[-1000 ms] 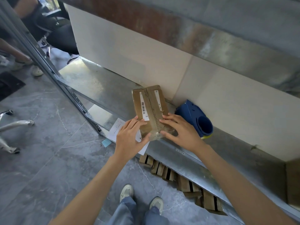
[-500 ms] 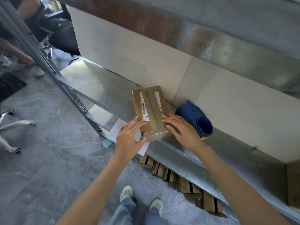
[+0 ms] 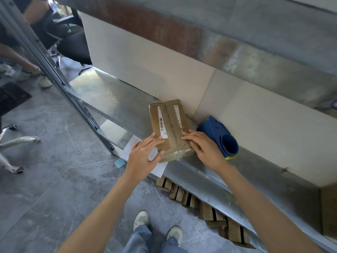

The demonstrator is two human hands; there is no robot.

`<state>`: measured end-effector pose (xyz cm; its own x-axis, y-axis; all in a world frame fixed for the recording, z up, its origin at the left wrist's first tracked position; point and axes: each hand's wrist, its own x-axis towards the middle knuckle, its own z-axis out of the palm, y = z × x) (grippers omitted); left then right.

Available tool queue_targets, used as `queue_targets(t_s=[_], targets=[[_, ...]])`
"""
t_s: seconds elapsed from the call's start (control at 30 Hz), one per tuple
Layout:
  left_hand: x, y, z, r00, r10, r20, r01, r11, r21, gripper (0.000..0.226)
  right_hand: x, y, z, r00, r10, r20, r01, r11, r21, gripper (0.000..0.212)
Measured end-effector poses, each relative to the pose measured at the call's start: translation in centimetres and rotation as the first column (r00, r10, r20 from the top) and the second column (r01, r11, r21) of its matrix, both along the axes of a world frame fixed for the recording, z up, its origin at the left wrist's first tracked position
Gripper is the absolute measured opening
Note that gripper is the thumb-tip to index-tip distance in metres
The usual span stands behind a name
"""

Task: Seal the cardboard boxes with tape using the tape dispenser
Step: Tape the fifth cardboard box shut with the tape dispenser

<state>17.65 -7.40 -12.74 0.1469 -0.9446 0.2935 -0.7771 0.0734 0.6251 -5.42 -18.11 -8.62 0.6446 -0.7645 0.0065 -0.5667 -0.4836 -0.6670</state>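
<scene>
Fingers straight, nothing grasped: left hand (image 3: 143, 157) presses flat on the cardboard box (image 3: 168, 125) top, thumb at its near end; right hand (image 3: 204, 147) flat along its right edge. Box lies on metal shelf (image 3: 109, 95), partly over paper sheet (image 3: 130, 147); blue tape dispenser (image 3: 218, 136) just right.

The cardboard box (image 3: 171, 125) carries a long white label (image 3: 162, 123) with a barcode, and at the label's near end are digits that look like "44". A second white strip (image 3: 177, 115) and a printed row along the middle seam are too small to read. The sheet of paper (image 3: 131, 147) has faint marks, also unreadable.
</scene>
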Motion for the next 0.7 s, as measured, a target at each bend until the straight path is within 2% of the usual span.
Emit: queue_targets(t_s=[0.17,0.43,0.5,0.6,0.7], targets=[[0.1,-0.1,0.4,1.000,-0.018,-0.018,0.018,1.000,0.016,0.044,-0.6,-0.7,0.6,0.996,0.065,-0.057,-0.063,0.997,0.034,0.035],[-0.1,0.1,0.8,0.998,-0.006,-0.056,0.008,1.000,0.029,0.045,-0.1,0.1,-0.2,0.999,-0.016,0.038,0.014,0.999,0.042,0.043],[0.0,0.1,0.8,0.998,-0.024,-0.062,0.026,0.999,0.032,0.044,-0.3,-0.2,0.1,1.000,0.003,0.021,-0.004,0.997,0.076,0.047],[0.3,0.1,0.6,0.992,-0.054,-0.117,0.058,0.998,0.029,0.039,-0.7,-0.8,0.7,0.998,0.039,-0.057,-0.033,0.993,0.115,0.064],[0.4,0.0,0.5,0.990,-0.057,-0.129,0.060,0.998,0.021,0.043,-0.8,-1.1,1.0,0.994,0.039,-0.107,-0.030,0.996,0.088,0.066]])
